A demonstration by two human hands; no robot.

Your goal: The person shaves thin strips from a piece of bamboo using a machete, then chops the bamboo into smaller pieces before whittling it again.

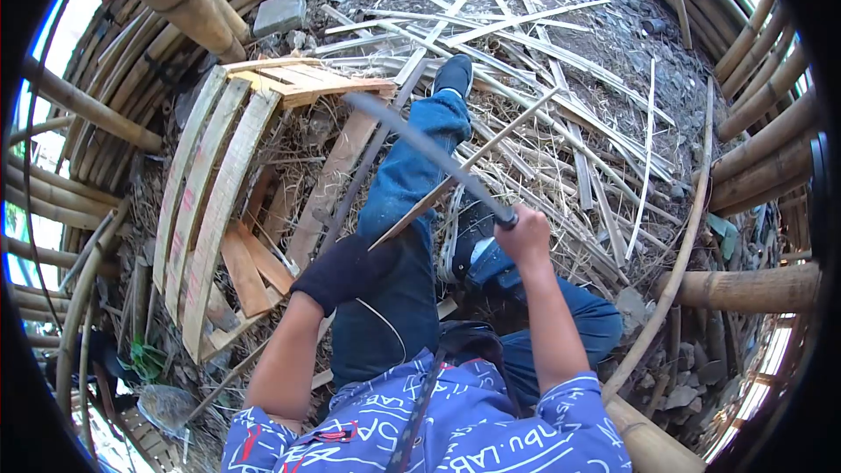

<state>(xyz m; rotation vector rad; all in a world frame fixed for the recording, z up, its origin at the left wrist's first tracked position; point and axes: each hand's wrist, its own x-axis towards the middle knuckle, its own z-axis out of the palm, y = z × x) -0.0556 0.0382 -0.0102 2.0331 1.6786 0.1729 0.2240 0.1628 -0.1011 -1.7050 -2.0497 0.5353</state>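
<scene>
Sitting low, one person is wearing a blue printed shirt (455, 429) and jeans, both legs stretched forward over the litter. One right hand (524, 235) is clenching the handle of a long blade (420, 151), fist fully closed; the blade is running from the hand up and to the left, its tip pointing away toward the wooden frame (307, 81), long axis diagonal, hanging above the left thigh. One left hand (343, 270), in a dark glove, is gripping the near end of one thin bamboo strip (464, 171); the strip is slanting up and right across the left leg, crossing under the blade. Two dark shoes are showing, one (454, 74) far out, one (473, 232) tucked near the right hand. Curved pale slats (206, 201), about three, are lying left. Many split strips (561, 79), too many to count, are lying scattered beyond.
</scene>
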